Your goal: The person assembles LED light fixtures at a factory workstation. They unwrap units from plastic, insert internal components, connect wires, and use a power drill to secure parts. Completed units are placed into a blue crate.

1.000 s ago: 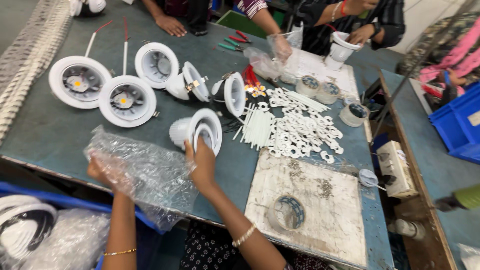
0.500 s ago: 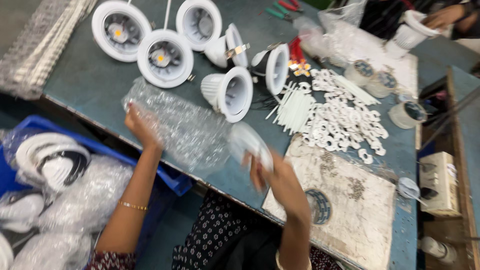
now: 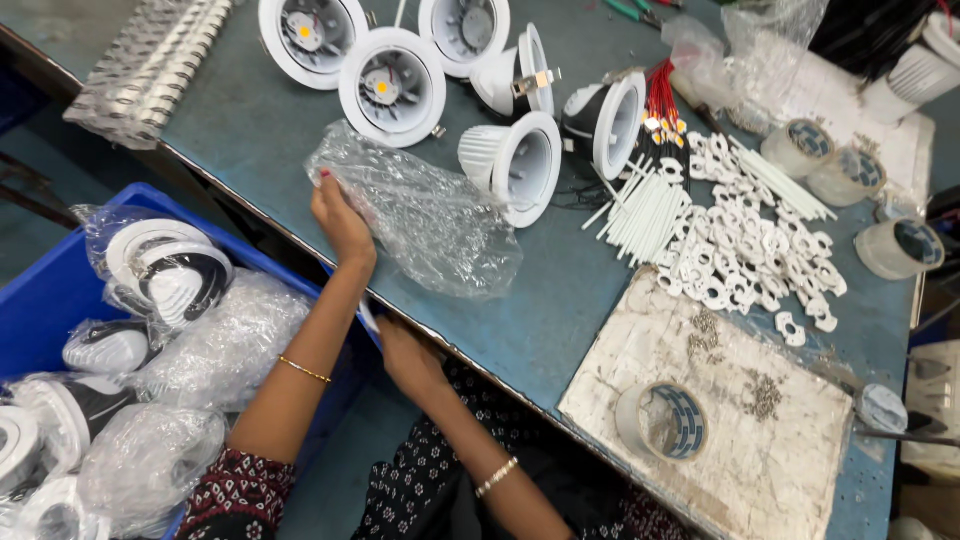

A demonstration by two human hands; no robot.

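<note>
At the bench's near edge, your left hand (image 3: 343, 222) pinches the plastic bag (image 3: 420, 215), lying flat beside a white lamp (image 3: 515, 165). Your right hand (image 3: 410, 355) sits below the edge; its grip cannot be told.

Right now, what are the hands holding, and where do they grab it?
The left hand grips the clear plastic bag by its left end. The right hand sits below the table edge; its hold cannot be told.

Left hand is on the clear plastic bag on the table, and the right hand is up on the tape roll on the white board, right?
Not quite. The head view shows the right hand down below the table edge, not on the tape roll. The left hand is on the bag, as you say.
</note>
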